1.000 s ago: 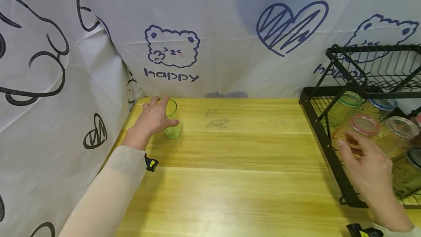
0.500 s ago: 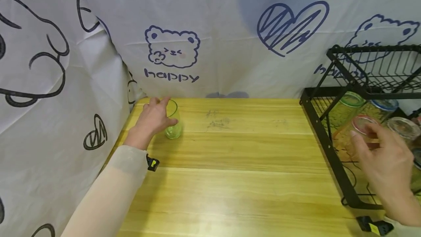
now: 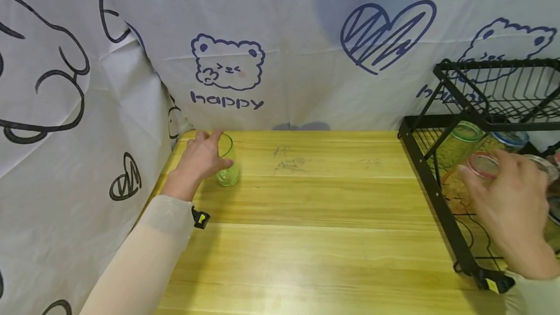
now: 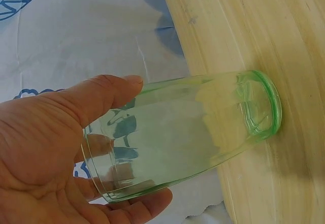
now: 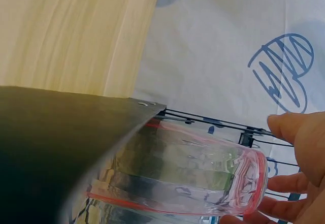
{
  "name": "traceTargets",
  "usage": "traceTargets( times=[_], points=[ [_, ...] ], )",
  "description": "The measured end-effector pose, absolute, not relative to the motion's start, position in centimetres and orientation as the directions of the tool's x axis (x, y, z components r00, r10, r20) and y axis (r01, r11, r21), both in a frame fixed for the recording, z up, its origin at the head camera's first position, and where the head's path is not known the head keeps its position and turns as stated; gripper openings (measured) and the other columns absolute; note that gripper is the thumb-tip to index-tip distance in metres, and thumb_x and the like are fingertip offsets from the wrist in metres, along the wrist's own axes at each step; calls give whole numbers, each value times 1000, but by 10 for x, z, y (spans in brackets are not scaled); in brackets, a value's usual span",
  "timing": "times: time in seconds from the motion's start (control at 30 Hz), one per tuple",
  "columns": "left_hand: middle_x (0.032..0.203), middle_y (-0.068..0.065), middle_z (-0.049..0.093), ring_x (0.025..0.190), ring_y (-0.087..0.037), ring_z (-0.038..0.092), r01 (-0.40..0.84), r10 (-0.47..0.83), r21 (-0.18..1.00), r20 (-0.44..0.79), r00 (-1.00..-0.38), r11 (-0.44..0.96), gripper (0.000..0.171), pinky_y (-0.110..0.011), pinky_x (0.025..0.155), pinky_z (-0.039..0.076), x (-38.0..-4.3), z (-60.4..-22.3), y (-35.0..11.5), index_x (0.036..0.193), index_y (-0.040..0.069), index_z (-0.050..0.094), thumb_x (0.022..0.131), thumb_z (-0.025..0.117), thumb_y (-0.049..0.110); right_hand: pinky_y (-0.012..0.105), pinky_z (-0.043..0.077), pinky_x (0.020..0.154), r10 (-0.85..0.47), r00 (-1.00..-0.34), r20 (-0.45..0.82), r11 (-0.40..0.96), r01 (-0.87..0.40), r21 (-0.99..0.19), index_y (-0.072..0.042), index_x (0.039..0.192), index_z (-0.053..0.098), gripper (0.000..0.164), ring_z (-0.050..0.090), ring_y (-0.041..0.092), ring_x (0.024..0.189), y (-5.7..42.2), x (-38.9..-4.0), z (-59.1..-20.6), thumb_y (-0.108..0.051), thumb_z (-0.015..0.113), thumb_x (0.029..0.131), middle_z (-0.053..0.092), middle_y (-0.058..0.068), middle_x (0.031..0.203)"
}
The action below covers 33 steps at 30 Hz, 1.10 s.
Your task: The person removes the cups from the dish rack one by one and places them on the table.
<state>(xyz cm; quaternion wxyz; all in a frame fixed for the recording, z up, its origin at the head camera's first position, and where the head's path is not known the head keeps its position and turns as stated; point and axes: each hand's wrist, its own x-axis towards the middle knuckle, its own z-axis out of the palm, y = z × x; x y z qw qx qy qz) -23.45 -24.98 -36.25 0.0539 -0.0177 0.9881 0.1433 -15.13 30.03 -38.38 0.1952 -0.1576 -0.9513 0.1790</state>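
Note:
At the table's back left, my left hand (image 3: 199,162) grips a clear green drinking glass (image 3: 227,171) near its rim. The left wrist view shows the thumb along one side of this glass (image 4: 177,127) and the fingers round the other; its thick base is at the tabletop. Over the black rack at the right, my right hand (image 3: 512,203) is at a pink-rimmed glass (image 3: 481,165). In the right wrist view its fingers lie by the end of that pink-tinted glass (image 5: 203,173), while the thumb stands apart from it. Whether the fingertips touch is unclear.
The black two-tier wire rack (image 3: 422,169) holds several glasses, among them a green-rimmed one (image 3: 465,132) and a blue-rimmed one (image 3: 511,139). A wooden table (image 3: 306,247) lies between the hands. White printed cloth (image 3: 302,86) hangs behind and to the left.
My right hand has shifted right and then up over the rack, to the pink-rimmed glass. The left hand and the green glass stay nearly in place.

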Motion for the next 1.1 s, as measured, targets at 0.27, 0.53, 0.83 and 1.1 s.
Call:
traceTargets(
  times=[0.27, 0.53, 0.83, 1.1],
  points=[
    [162, -39, 23, 143, -62, 33, -57, -25, 272, -118, -993, 961, 94, -71, 114, 39, -233, -361, -249, 168, 9, 25, 94, 78, 33, 84, 36, 101, 328, -921, 210, 907, 244, -344, 9, 159, 30, 87, 37, 67, 134, 304, -161, -383, -56, 56, 105, 33, 42, 157],
    [162, -40, 24, 142, -62, 34, -49, -18, 273, -115, -993, 961, 94, -71, 115, 39, -233, -361, -250, 167, 7, 25, 94, 78, 32, 84, 37, 100, 311, -940, 138, 915, 257, -312, 8, 163, 20, 94, 37, 71, 130, 306, -164, -382, -59, 51, 105, 23, 45, 159],
    [161, -41, 24, 142, -64, 33, -52, -25, 262, -108, -994, 964, 93, -71, 115, 39, -234, -361, -250, 167, 6, 26, 95, 78, 33, 84, 38, 91, 291, -953, 85, 907, 247, -342, 4, 152, 33, 77, 38, 73, 123, 308, -170, -383, -56, 50, 106, 20, 49, 156],
    [160, -40, 26, 140, -62, 37, -50, -22, 247, -116, -993, 968, 94, -69, 116, 39, -234, -361, -249, 167, 4, 25, 95, 78, 34, 78, 42, 78, 270, -958, 97, 907, 219, -359, 5, 146, 37, 63, 42, 69, 112, 310, -171, -386, -42, 51, 107, 27, 52, 145]
  ],
)
